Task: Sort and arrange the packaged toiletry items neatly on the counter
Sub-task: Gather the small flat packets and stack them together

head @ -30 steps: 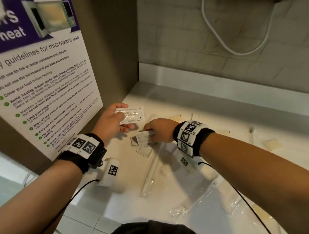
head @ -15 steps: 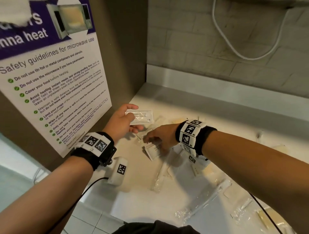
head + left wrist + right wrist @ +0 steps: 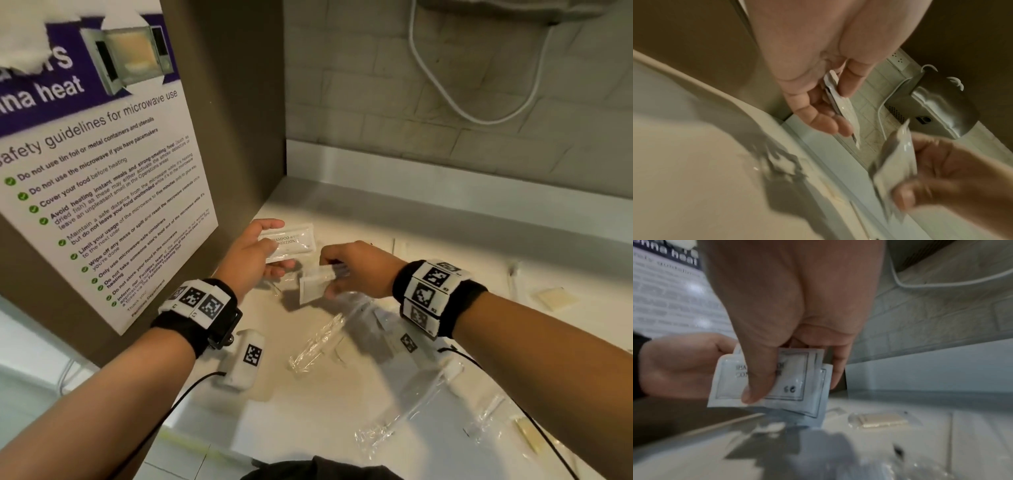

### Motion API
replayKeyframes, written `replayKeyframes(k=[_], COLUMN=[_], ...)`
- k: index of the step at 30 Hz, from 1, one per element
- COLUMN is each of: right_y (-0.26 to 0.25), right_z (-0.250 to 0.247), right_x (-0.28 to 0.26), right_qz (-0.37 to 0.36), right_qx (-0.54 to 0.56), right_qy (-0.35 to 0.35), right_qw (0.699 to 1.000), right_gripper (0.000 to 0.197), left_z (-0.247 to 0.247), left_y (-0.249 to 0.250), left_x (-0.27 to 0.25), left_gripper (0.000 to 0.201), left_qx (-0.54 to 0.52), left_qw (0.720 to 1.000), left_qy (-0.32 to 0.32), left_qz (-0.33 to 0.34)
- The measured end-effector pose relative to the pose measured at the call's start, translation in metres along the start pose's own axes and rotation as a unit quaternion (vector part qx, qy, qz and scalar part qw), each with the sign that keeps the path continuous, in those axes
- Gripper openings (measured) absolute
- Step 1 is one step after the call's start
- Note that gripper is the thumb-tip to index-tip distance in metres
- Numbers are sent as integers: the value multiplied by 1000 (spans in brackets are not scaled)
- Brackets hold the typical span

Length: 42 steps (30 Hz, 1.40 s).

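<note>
A white shampoo sachet (image 3: 291, 241) is pinched flat in my left hand (image 3: 277, 245), above the counter (image 3: 445, 246) near the left panel. In the left wrist view that sachet (image 3: 844, 110) shows edge-on between thumb and fingers of my left hand (image 3: 838, 110). My right hand (image 3: 329, 274) holds small white sachets (image 3: 315, 287) just right of and below it. The right wrist view shows two overlapping sachets (image 3: 797, 382) under the thumb of my right hand (image 3: 793, 389). The two hands are close but their packets do not touch.
Clear-wrapped long packets (image 3: 317, 342) (image 3: 404, 425) lie on the counter under and behind my right wrist. A wrapped soap bar (image 3: 553, 298) (image 3: 879, 420) sits to the right. A brown panel with a poster (image 3: 102, 171) walls the left side. A white cable (image 3: 462, 102) hangs on the tiled wall.
My right hand has lifted small sachets off the counter and brought them up toward my left hand. The left hand still holds its shampoo sachet in about the same place.
</note>
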State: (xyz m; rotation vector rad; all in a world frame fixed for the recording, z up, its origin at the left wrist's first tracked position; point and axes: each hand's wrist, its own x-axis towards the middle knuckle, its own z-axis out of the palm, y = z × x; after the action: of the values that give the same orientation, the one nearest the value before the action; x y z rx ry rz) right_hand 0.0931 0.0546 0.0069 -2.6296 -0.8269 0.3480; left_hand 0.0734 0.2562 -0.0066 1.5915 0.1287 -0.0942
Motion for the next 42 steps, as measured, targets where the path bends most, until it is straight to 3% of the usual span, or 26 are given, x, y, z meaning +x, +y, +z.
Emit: replayKeyframes(k=[4,7,10,12,17,19,22,27,31,35,39,42], right_y=[-2,5,17,27,52,64,89,143,190,237,275,294], right_z=[-27,-37,-40,-39,-38,-47,-59,-81,-91,-94,-92,-89], right_x=[-23,-39,-60,-76,-126,-150,-188,-258,-302,-334,-350,-348], right_qz=[0,-2,-18,19,129,183,215,215,244,268,280,281], right_qx=[68,48,-23,-48,-18,70,170,170,135,67,36,11], right_qy=[94,142,191,205,257,224,133,125,126,113,99,98], right_qw=[993,989,981,978,957,955,953,954,952,954,954,955], right_gripper=[28,24,25,30,79,95,68,36,40,39,35,29], left_z=[38,71,101,120,164,184,221,303,363,416,458,477], left_y=[12,23,28,29,27,27,31,32,29,27,26,21], left_x=[-8,-12,-17,-21,-30,-32,-38,-54,-59,-56,-48,-37], left_gripper=[25,47,26,17,20,22,19,35,28,18,24,26], left_qx=[-16,-2,29,47,51,59,76,193,237,276,424,509], left_qw=[998,987,981,979,974,971,963,930,906,879,810,758], left_qy=[-68,-159,-191,-196,-205,-214,-244,-305,-349,-383,-367,-352], left_qz=[3,-9,16,35,78,83,87,70,40,74,170,203])
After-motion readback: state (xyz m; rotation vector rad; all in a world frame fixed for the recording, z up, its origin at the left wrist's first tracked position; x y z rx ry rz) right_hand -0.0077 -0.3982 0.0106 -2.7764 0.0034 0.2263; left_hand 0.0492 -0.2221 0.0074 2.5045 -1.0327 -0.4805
